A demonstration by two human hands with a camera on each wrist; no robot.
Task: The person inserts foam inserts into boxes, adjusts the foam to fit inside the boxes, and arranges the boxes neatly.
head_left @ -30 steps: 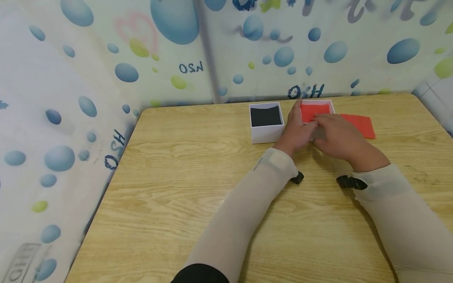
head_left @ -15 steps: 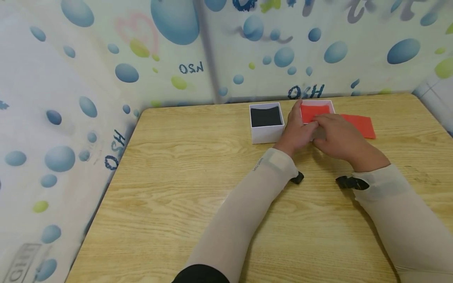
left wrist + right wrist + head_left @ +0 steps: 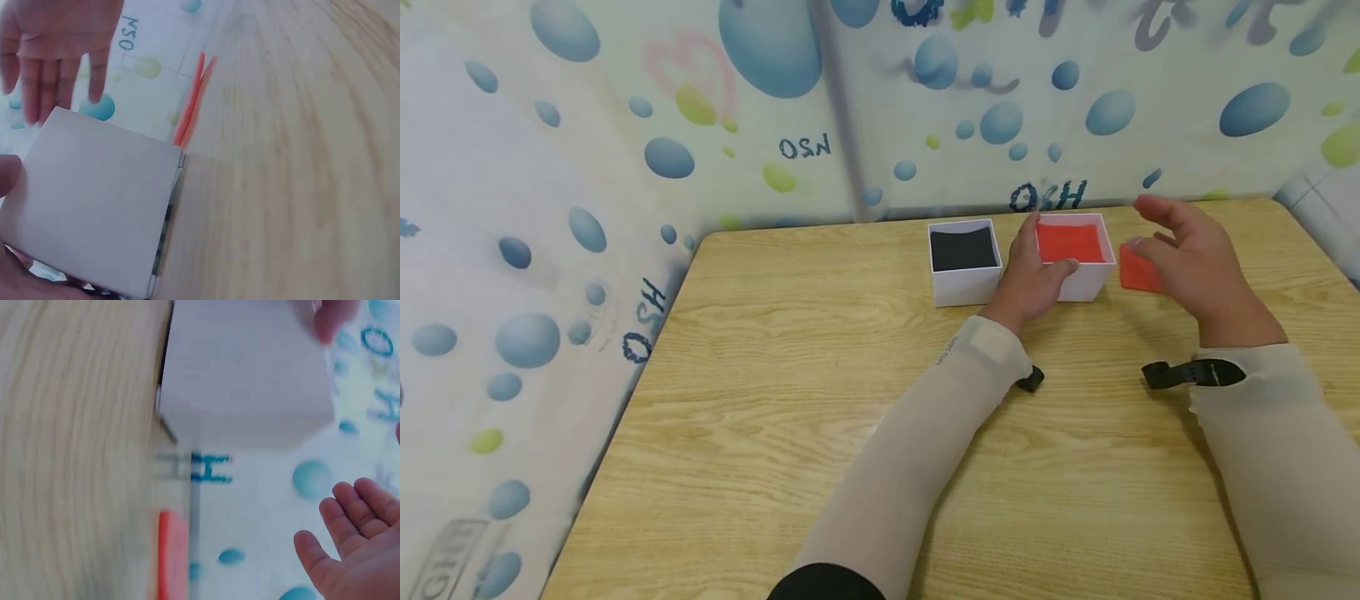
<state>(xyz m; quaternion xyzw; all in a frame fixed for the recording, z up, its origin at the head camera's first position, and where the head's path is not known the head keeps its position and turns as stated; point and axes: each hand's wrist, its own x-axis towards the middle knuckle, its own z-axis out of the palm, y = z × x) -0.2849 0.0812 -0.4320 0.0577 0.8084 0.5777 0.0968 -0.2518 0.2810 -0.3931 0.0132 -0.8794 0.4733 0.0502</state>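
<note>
My left hand (image 3: 1028, 279) holds a white box (image 3: 1086, 285), its thumb over the near rim and its fingers along the left side. Inside this open-topped box lies a red sheet (image 3: 1070, 242). To the right, my right hand (image 3: 1202, 267) hovers with extended fingers over another flat red piece (image 3: 1138, 271) on the table and covers part of it. Nothing shows in the right hand's grasp. In the left wrist view the box's plain front (image 3: 94, 200) faces the camera. The right wrist view shows the right hand's fingers (image 3: 350, 519) spread apart from the box.
A second white box (image 3: 966, 286) with a black sheet (image 3: 962, 249) inside stands left of the left hand. Both boxes are close to the far edge of the wooden table (image 3: 820, 375). Behind it rises a wall covering (image 3: 887, 117) patterned with blue and green dots.
My right hand has left the box's near right rim and moved right, over the red piece on the table. The left hand stays at the box, now seen more fully.
</note>
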